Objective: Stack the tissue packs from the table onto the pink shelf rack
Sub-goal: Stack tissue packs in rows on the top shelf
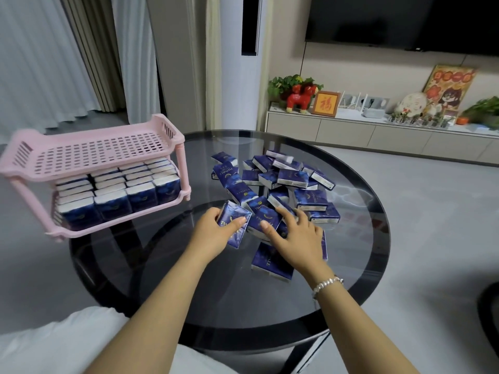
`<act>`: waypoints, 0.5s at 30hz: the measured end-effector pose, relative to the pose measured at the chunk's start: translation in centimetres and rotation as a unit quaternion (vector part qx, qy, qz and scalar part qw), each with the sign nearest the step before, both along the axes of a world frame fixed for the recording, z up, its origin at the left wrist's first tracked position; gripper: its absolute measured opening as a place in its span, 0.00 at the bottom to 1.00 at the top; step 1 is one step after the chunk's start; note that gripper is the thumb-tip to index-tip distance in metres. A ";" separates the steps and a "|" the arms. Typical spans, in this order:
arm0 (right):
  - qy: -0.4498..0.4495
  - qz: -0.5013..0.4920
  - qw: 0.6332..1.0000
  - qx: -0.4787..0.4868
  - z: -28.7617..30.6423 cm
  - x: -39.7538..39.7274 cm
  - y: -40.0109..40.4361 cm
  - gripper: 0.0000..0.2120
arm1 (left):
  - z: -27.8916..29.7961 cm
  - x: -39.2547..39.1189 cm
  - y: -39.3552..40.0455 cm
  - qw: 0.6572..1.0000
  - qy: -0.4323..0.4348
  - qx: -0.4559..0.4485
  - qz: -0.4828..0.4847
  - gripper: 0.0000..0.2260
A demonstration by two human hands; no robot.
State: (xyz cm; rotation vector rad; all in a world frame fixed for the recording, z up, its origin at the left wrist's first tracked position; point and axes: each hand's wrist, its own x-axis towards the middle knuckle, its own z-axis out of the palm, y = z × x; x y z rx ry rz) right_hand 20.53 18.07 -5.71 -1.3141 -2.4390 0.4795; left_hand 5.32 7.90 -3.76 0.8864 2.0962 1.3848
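A loose heap of dark blue tissue packs (286, 182) lies in the middle of the round glass table (359, 238). My left hand (213, 233) grips one tilted pack (234, 225) at the heap's near left edge. Just beside it, my right hand (294, 236) rests on a neighbouring pack (266, 218), thumb and fingers closing around it. The pink two-tier shelf rack (89, 155) stands at the table's left edge. Its lower tier is packed with upright tissue packs (118, 195) in rows; its perforated top tier holds nothing.
One pack (271, 261) lies flat under my right wrist. Behind the table are a low cabinet (378, 133) with ornaments and plants, a wall-mounted TV (405, 20), and curtains (67, 49) at the left. My white-clothed lap (54, 344) is at the bottom left.
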 end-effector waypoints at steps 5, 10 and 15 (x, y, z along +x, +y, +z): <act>-0.005 0.003 0.998 -0.063 1.1 -0.7 0.2 0.38 | -0.5 -0.8 0.2 0.999 -0.048 0.013 0.011 0.14; 0.111 0.017 0.993 -0.032 1.1 -1.4 -0.5 0.25 | -0.8 -1.2 0.3 0.996 -0.084 0.028 0.028 0.13; 0.252 -0.008 0.961 -0.109 1.3 -1.6 -1.4 0.14 | -0.6 -1.2 0.4 0.996 -0.077 0.038 0.039 0.09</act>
